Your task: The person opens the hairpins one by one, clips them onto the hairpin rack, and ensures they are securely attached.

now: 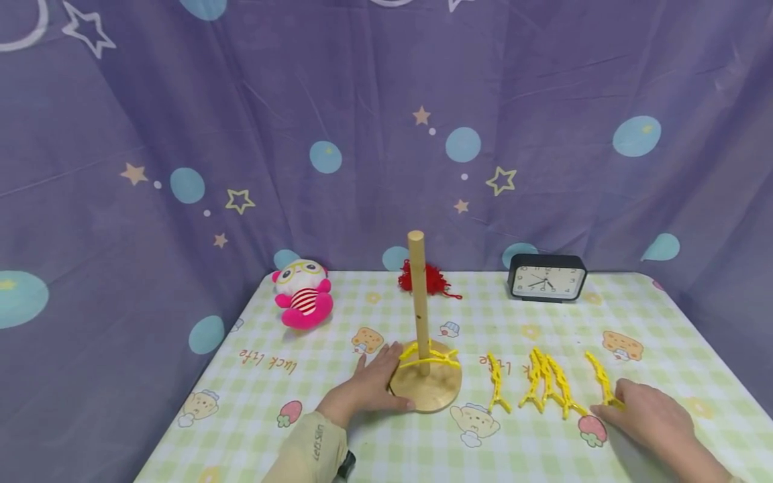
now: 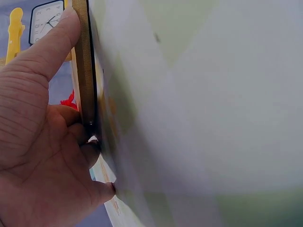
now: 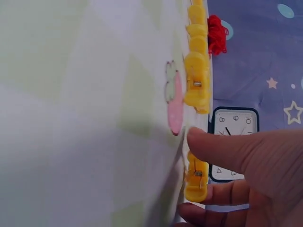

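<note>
A round wooden base (image 1: 443, 392) carries an upright wooden pole (image 1: 419, 295). My left hand (image 1: 374, 382) grips the base's left edge, with the thumb (image 2: 64, 40) at the near side and the other fingers farther round. Two yellow clothespins (image 1: 430, 362) are at the foot of the pole; whether they are clipped to it I cannot tell. My right hand (image 1: 655, 412) holds the near end of the rightmost yellow clothespin (image 1: 600, 376) between thumb and fingers; its spring shows in the right wrist view. Several more yellow clothespins (image 1: 546, 379) lie between the base and this hand.
At the back left lies a pink and white plush toy (image 1: 304, 298). A bundle of red yarn (image 1: 435, 280) is behind the pole. A black-framed clock (image 1: 546, 278) stands at the back right. The checked tablecloth (image 1: 344, 443) covers the table, before a purple curtain (image 1: 362, 80).
</note>
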A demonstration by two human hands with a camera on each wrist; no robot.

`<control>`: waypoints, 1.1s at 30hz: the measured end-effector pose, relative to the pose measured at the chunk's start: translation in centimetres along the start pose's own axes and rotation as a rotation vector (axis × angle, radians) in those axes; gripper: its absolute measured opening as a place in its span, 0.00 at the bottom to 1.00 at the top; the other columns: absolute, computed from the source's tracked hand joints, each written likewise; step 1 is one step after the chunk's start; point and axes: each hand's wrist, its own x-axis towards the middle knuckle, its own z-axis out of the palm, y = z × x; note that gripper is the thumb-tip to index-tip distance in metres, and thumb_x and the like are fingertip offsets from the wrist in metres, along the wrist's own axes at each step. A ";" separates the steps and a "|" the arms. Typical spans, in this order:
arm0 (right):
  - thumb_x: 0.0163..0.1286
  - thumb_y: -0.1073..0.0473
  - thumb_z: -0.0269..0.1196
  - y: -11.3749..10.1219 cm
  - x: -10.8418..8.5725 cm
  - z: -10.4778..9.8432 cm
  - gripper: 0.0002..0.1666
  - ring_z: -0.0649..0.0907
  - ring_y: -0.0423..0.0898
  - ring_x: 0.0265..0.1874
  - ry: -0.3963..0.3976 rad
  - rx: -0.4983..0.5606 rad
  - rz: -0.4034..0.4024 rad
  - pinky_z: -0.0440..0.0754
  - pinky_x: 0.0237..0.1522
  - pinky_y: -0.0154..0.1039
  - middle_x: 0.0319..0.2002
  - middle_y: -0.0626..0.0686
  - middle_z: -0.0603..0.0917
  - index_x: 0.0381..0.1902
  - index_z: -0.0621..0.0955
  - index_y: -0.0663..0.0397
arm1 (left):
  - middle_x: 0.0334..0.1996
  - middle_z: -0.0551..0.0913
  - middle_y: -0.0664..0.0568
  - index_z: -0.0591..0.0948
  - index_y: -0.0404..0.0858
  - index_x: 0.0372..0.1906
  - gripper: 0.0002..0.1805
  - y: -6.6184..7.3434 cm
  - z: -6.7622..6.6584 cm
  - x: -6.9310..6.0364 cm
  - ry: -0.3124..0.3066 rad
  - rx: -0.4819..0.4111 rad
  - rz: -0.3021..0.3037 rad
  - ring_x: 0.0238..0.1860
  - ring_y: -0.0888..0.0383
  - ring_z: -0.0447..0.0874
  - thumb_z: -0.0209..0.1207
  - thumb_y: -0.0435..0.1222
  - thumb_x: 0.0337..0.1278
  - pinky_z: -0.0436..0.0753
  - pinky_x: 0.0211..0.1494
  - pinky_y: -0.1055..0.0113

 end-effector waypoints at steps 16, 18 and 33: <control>0.68 0.36 0.59 -3.0 0.6 -2.4 0.42 0.84 0.61 0.37 0.122 0.176 -0.055 0.77 0.37 0.58 0.35 0.61 0.85 0.53 0.74 0.75 | 0.78 0.47 0.47 0.50 0.38 0.78 0.62 -0.4 0.3 0.4 0.007 0.026 0.008 0.77 0.48 0.40 0.68 0.62 0.44 0.37 0.73 0.38; 0.68 0.36 0.59 -3.7 0.5 -2.3 0.41 0.84 0.59 0.37 0.133 0.216 -0.074 0.77 0.39 0.58 0.35 0.59 0.86 0.55 0.75 0.73 | 0.78 0.47 0.47 0.49 0.38 0.78 0.62 -0.5 0.4 0.4 0.009 0.030 0.009 0.77 0.48 0.40 0.68 0.62 0.44 0.38 0.73 0.38; 0.71 0.55 0.62 -8.1 1.1 -1.7 0.23 0.84 0.55 0.42 0.206 0.367 -0.294 0.83 0.35 0.46 0.50 0.63 0.83 0.59 0.77 0.61 | 0.78 0.46 0.48 0.48 0.39 0.78 0.63 -0.5 0.4 0.5 0.007 0.042 0.016 0.77 0.48 0.39 0.67 0.63 0.45 0.37 0.73 0.39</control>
